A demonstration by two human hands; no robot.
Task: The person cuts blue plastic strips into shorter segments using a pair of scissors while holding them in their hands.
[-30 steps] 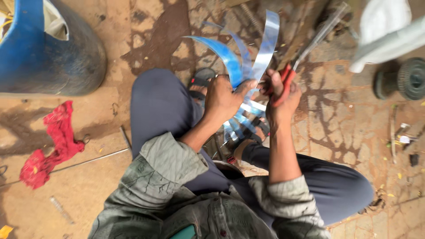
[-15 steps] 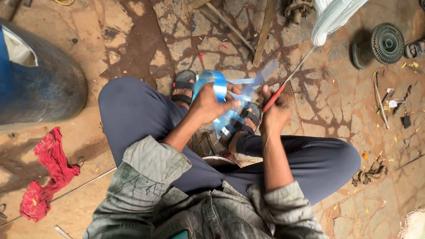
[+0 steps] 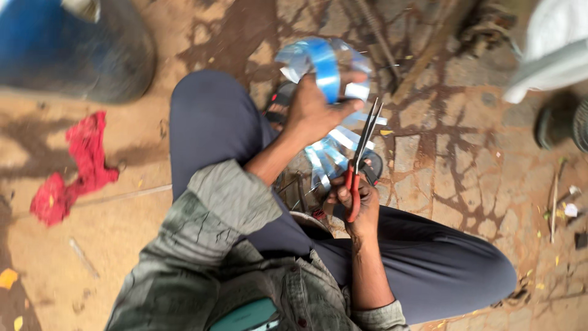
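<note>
My left hand (image 3: 315,110) grips a shiny sheet-metal piece (image 3: 324,64) that is cut into several curling strips; some strips fan out above the hand and others hang below it toward my lap. My right hand (image 3: 355,205) holds red-handled snips (image 3: 362,153), blades slightly apart and pointing up at the strips just right of my left hand. I sit on the ground with my knees spread, in dark trousers and a grey shirt. A sandal shows under the strips on each side.
A blue drum (image 3: 67,43) stands at the top left. A red rag (image 3: 73,165) lies on the dirt to the left. Metal rods (image 3: 380,37) and scraps lie ahead, a white sack (image 3: 551,43) and a dark wheel (image 3: 563,125) at the right.
The right hand with the snips has dropped lower, toward my lap, blades now pointing up. The left hand has turned the strip piece, and the view has shifted.
</note>
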